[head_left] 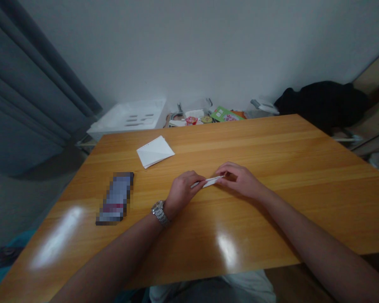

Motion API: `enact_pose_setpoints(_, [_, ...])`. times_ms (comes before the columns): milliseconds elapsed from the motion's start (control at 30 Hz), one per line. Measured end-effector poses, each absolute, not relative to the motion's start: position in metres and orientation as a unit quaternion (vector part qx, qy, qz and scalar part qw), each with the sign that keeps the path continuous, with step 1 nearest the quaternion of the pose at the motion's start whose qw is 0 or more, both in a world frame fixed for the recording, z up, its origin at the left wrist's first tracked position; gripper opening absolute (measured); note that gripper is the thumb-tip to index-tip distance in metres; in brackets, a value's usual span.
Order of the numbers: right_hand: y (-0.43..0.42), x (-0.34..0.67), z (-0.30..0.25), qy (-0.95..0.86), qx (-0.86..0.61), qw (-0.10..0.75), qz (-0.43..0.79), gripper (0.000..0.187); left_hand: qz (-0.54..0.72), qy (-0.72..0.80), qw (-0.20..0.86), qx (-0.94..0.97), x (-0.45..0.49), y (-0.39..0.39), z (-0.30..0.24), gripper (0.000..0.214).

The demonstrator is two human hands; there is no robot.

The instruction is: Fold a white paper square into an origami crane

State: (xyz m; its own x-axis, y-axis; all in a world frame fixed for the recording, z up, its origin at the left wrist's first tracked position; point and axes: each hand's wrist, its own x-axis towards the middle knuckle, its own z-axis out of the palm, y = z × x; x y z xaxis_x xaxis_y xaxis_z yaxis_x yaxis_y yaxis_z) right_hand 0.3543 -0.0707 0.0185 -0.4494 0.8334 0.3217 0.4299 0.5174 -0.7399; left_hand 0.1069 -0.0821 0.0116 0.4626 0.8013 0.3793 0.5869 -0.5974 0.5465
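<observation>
A narrow folded piece of white paper (pixel 211 182) is held between my two hands, just above the middle of the wooden table (pixel 265 151). My left hand (pixel 185 189), with a metal watch (pixel 159 212) on its wrist, pinches the paper's left end between thumb and fingers. At the other end, my right hand (pixel 238 179) has its thumb and fingers closed on the paper's tip. The fingers partly cover both ends of it. Farther back on the left lies a small stack of white paper sheets (pixel 156 151).
A phone (pixel 116 198), its screen blurred out, lies on the table's left side. Beyond the far edge are a white plastic tray (pixel 129 115), a green packet (pixel 225 114) among small items, and black cloth (pixel 322 103). A grey curtain (pixel 28 84) hangs at left.
</observation>
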Motion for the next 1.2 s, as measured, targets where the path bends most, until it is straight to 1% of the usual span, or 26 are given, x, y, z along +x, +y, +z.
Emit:
enact_pose_setpoints(67, [-0.074,0.351,0.02,-0.799,-0.391,0.348,0.294,0.025,0.309,0.406,0.163,0.845,0.108,-0.084,0.011,0.023])
enact_pose_setpoints(167, [-0.079,0.345,0.021,-0.807,-0.385,0.329,0.303,0.02,0.307,0.393,0.16,0.852,0.11,-0.086,0.01,0.024])
enact_pose_setpoints(267, [-0.081,0.341,0.02,-0.811,-0.381,0.321,0.306,0.021,0.31,0.395,0.178,0.846,0.112,-0.088,0.012,0.025])
enact_pose_setpoints(567, [-0.071,0.35,0.015,-0.76,-0.443,0.366,0.303,0.018,0.359,0.44,0.218,0.794,0.108,-0.08,0.012,0.02])
enact_pose_setpoints(700, [-0.07,0.352,0.017,-0.757,-0.45,0.368,0.297,0.016,0.374,0.443,0.235,0.78,0.106,-0.079,0.013,0.018])
enact_pose_setpoints(900, [-0.075,0.348,0.019,-0.784,-0.432,0.345,0.283,0.012,0.367,0.441,0.225,0.787,0.105,-0.079,0.011,0.018])
enact_pose_setpoints(1033, [-0.077,0.347,0.02,-0.808,-0.406,0.323,0.278,0.013,0.357,0.425,0.221,0.802,0.106,-0.081,0.012,0.016])
enact_pose_setpoints(1200, [-0.078,0.346,0.021,-0.815,-0.402,0.325,0.262,0.017,0.35,0.403,0.209,0.819,0.109,-0.082,0.011,0.014])
